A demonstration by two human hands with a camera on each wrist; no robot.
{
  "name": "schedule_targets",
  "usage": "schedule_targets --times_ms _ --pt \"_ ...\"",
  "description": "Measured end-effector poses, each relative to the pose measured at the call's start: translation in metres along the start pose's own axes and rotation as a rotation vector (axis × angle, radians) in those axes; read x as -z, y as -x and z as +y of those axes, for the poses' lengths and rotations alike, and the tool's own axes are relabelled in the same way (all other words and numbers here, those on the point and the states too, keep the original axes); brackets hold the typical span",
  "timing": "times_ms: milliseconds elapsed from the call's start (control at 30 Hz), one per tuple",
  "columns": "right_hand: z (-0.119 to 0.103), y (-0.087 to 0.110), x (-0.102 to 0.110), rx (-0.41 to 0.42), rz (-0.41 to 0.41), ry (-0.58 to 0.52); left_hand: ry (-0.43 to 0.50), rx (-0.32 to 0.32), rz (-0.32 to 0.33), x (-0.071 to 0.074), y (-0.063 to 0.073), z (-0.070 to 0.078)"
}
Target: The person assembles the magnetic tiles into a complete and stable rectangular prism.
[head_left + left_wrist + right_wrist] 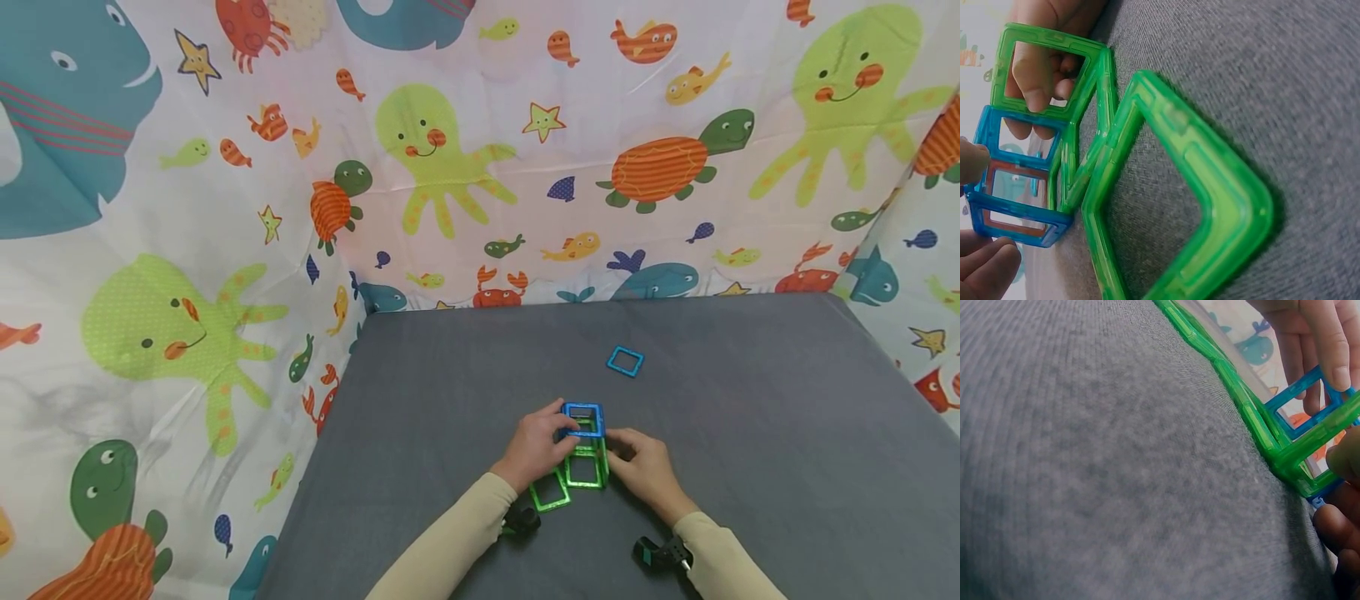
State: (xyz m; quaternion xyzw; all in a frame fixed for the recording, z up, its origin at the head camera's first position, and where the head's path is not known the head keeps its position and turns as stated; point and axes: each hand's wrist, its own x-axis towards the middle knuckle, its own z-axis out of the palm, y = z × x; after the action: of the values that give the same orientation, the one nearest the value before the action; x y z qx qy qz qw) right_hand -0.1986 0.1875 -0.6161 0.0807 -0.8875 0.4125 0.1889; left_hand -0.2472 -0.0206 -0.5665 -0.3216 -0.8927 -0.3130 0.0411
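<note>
Left hand [534,446] pinched the blue frames [588,433] and right hand [647,468] the upright green frame [604,468] just right of them, near mid-cloth [420,400]; pieces judged light, stiff, slick, apt to part, best held by opposite edges.

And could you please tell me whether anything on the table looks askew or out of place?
Mildly, yes: one blue square lies alone farther back, apart from the tile structure, and the nearest green square sits turned at an angle beside it. I see no obvious damage.
</note>
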Motion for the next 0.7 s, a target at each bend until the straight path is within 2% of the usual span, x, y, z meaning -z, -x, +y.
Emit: schedule_targets --times_ms 700 --pt "0.0018 0.0006 -0.0005 0.033 0.019 -0.008 0.028 0.043 0.004 -0.0005 -0.0011 0.0052"
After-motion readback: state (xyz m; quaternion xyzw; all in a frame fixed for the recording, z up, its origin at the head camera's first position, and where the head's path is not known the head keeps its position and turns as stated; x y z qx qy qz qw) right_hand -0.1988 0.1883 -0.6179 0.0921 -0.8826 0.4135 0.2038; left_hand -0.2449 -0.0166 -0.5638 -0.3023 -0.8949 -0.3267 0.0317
